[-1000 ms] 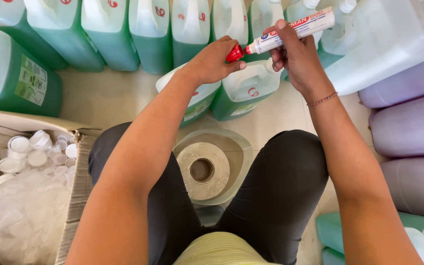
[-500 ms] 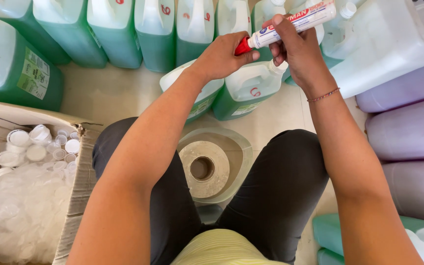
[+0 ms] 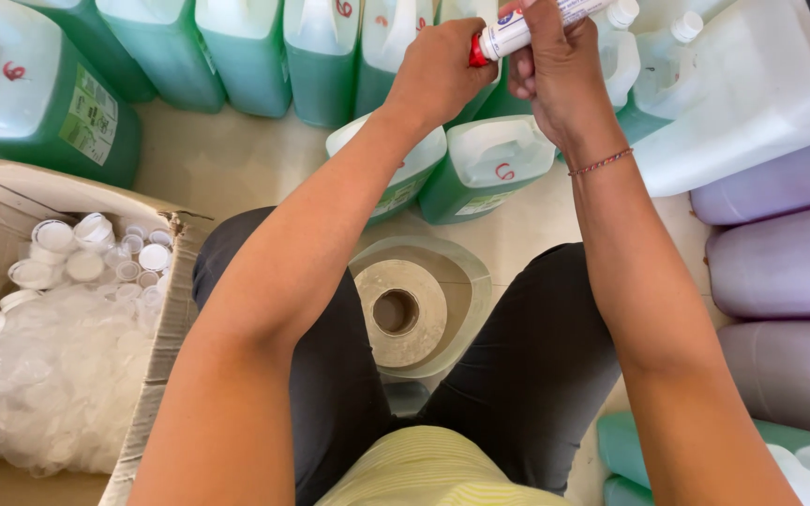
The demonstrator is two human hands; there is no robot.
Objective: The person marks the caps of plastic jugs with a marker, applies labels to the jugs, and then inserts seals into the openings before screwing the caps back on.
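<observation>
Green jugs (image 3: pixel 485 169) crowd just under the marker (image 3: pixel 527 26). The left hand (image 3: pixel 438 70) pinches its red cap (image 3: pixel 476 52); the right hand (image 3: pixel 560 66) clamps the barrel. A tape roll (image 3: pixel 403 311) lies between the knees, a box of caps (image 3: pixel 67 309) to the left.

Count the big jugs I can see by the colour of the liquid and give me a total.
Green jugs: 10, counting two partly cut off at lower right
Purple jugs: 3
White or clear jugs: 2; more may be hidden behind the right hand
Total: 15
</observation>
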